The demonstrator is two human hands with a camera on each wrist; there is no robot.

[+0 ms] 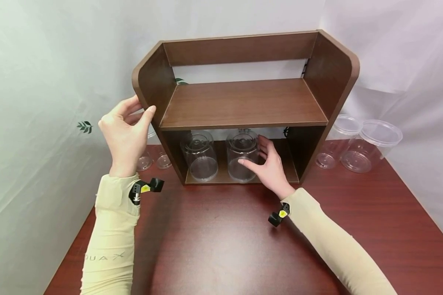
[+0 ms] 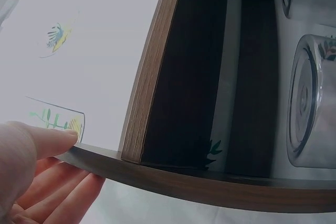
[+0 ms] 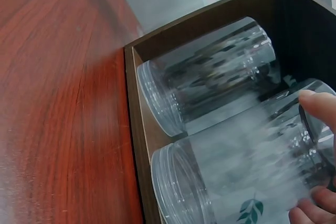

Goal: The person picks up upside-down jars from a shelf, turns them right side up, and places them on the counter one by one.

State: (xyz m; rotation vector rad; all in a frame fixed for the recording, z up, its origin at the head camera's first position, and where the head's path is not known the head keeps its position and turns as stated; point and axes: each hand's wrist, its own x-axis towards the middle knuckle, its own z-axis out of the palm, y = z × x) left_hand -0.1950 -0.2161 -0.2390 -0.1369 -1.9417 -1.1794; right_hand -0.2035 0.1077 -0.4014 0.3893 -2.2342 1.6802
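A brown two-tier wooden shelf point(image 1: 243, 102) stands on the table. My left hand point(image 1: 123, 133) pinches the front edge of its left side panel, thumb on the inner face and fingers outside, as the left wrist view also shows. In the lower tier, two clear plastic jars stand upside down, lids on the shelf floor. My right hand point(image 1: 271, 168) holds the right jar point(image 3: 236, 166) near its upturned base, thumb on one side and fingers on the other. The left jar point(image 1: 199, 159) stands beside it, near the left panel.
Clear lidded jars point(image 1: 371, 143) stand on the reddish table point(image 1: 221, 237) to the right of the shelf. More clear jars point(image 1: 163, 157) stand to its left, partly hidden by my left hand. A pale curtain point(image 1: 59, 82) with leaf prints hangs behind and at the sides.
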